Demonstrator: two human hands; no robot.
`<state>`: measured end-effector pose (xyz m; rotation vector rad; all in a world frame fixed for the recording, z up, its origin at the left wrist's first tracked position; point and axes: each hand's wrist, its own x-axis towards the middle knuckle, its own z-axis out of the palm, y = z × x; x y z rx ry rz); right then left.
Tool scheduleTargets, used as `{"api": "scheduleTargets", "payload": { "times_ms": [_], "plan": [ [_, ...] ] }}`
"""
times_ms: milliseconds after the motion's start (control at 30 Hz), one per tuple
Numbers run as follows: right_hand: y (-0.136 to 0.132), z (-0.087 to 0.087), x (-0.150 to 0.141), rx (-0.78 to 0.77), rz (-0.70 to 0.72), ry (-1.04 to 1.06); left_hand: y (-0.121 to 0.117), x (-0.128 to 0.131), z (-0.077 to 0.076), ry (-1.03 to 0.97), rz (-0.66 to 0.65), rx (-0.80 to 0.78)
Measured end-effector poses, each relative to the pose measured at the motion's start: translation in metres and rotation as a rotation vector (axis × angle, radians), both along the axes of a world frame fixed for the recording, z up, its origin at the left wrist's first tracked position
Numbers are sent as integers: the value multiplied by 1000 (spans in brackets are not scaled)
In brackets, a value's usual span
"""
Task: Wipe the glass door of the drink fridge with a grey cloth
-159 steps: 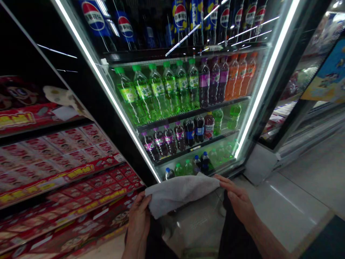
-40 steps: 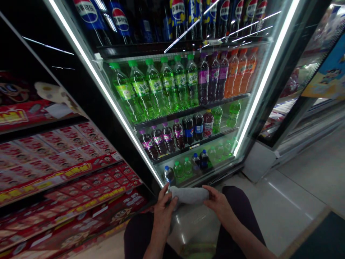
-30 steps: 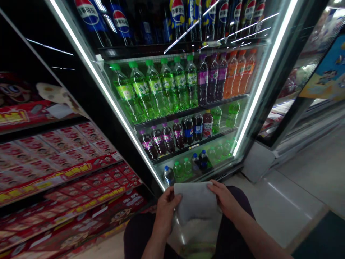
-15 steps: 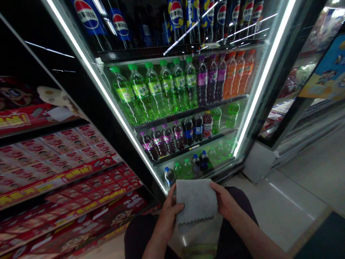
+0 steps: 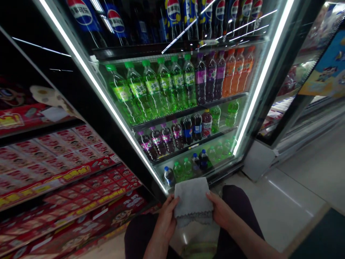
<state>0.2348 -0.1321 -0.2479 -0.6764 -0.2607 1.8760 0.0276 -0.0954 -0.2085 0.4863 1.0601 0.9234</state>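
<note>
A person's left hand (image 5: 167,214) and right hand (image 5: 220,211) grip a folded grey cloth (image 5: 192,196) by its opposite sides at the lower centre of the frame, its scalloped edges turned toward the bottom, between two dark-clad knees (image 5: 238,205). Beyond it, a lit drinks cooler (image 5: 262,77) fills the centre and top, its shelves holding green-capped bottles (image 5: 151,90), purple-capped bottles (image 5: 211,76), orange bottles (image 5: 229,77) and, at upper left, large Pepsi bottles (image 5: 82,14). Pink-and-red boxes (image 5: 32,148) line shelves at left, while pale floor tiles (image 5: 283,201) cover the lower right
</note>
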Motion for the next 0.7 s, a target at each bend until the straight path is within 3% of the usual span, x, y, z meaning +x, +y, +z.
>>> {"api": "scheduleTargets", "payload": {
  "times_ms": [133, 267, 400, 467, 567, 700],
  "plan": [
    [2, 1, 2, -34, -33, -30, -8, 3, -4, -64, -23, -108],
    [0, -1, 5, -52, -45, -53, -18, 7, -9, -158, -19, -363],
    [-3, -2, 8, -46, -55, -77, -23, 10, -4, -224, -62, -496],
    [-4, -1, 10, -3, -53, -53, -23, 11, 3, -205, -44, -472],
    [-6, 0, 12, 55, -55, -46, -18, 12, 8, -140, 0, -315],
    [-8, -2, 11, 59, -102, -81, -11, 10, -4, -66, 74, -317]
  ]
}}
